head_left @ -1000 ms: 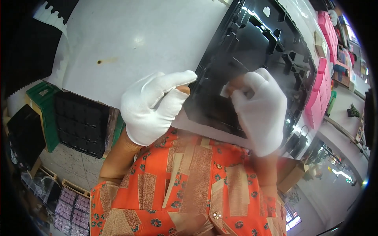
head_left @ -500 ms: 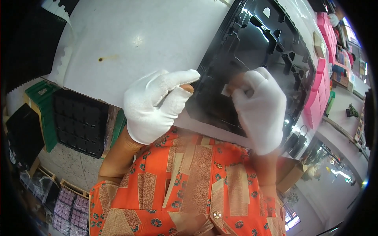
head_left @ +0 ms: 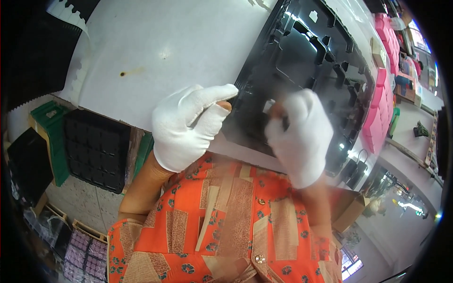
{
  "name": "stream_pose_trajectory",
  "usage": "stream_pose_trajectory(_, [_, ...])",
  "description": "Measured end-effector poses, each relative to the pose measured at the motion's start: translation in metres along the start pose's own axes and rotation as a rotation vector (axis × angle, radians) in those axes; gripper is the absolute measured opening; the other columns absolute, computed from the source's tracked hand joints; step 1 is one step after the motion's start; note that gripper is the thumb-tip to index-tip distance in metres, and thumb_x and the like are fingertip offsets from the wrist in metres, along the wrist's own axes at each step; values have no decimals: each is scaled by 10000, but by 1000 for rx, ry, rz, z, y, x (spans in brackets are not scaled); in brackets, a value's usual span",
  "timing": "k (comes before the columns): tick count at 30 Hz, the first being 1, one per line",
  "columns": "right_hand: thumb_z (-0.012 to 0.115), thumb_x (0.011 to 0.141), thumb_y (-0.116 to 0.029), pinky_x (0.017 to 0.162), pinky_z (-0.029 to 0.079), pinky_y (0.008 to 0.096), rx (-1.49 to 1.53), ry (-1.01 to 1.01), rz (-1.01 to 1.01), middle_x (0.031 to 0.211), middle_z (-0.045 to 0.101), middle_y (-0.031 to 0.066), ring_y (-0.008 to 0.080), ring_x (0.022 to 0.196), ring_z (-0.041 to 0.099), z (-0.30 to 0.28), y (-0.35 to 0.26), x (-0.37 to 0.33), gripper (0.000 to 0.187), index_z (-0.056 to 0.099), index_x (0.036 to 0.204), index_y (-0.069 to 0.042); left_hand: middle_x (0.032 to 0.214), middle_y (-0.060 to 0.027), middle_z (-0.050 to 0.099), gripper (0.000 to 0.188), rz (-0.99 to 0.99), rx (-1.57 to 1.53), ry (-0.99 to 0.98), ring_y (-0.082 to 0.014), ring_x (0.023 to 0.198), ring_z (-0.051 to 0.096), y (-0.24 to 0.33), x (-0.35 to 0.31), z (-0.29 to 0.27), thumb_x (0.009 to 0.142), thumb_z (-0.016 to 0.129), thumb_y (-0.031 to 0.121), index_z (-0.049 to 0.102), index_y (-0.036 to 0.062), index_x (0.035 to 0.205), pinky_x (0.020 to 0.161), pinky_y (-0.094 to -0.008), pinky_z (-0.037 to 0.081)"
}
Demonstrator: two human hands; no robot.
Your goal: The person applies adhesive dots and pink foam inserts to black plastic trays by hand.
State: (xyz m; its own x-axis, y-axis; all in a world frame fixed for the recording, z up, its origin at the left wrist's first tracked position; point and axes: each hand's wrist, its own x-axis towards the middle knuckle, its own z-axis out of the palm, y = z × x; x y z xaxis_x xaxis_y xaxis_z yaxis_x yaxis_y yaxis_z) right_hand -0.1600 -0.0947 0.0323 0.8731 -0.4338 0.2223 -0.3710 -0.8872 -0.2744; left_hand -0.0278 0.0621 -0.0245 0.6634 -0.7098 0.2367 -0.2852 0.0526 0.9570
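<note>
Both hands wear white gloves with bare fingertips showing. My left hand (head_left: 186, 127) is closed in a pinch at the near left edge of a glossy black plastic tray (head_left: 302, 61); anything in its fingers is hidden. Over the tray's near part, my right hand (head_left: 304, 137) is curled, and its thumb and finger pinch a small white piece (head_left: 269, 105). That hand is blurred, and the piece is too small to name more exactly. The tray has raised, moulded shapes and lies on a white table (head_left: 165, 28).
Pink moulded trays (head_left: 377, 108) stand along the right side, near a small box (head_left: 378, 52). A black sheet (head_left: 37, 52) lies at far left. Beyond the table edge stand a green crate (head_left: 49, 137) and a black compartment tray (head_left: 96, 151). A cardboard box (head_left: 349, 210) is at lower right.
My right hand has moved left and slightly down over the tray, with the small white piece still at its fingertips. My left hand has barely moved.
</note>
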Motion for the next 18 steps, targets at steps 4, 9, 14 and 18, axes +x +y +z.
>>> stream_pose_trajectory(4, [706, 630, 77, 620, 519, 351, 233, 29, 169, 812, 625, 68, 267, 719, 630, -9, -8, -27, 241, 616, 782, -89, 770, -58, 664, 244, -29, 1, 9, -149, 666, 612, 4, 0, 1, 873, 726, -32, 738, 26, 1110, 616, -272, 480])
stream_pose_trajectory(9, [718, 651, 53, 667, 515, 361, 167, 83, 154, 821, 636, 69, 270, 747, 629, -9, 4, -5, 222, 638, 816, -71, 786, -63, 676, 250, -3, -9, 18, -152, 685, 627, 2, 0, 1, 870, 727, -40, 735, 21, 1112, 631, -272, 488])
stream_pose_trajectory(14, [706, 679, -28, 648, 468, 382, -30, -2, -37, 772, 608, 51, 261, 714, 597, -4, 3, 4, 155, 641, 791, -114, 799, -66, 682, 254, -8, 10, 14, -161, 690, 632, 4, -4, -2, 871, 727, -39, 733, 23, 1118, 635, -275, 491])
stream_pose_trajectory(18, [699, 671, -44, 643, 439, 380, -137, -38, -98, 728, 570, 41, 252, 698, 576, -2, -1, 10, 147, 588, 733, -119, 861, -56, 685, 272, -68, 5, -23, -137, 750, 624, 3, -4, -3, 885, 677, -56, 731, 4, 1145, 702, -263, 498])
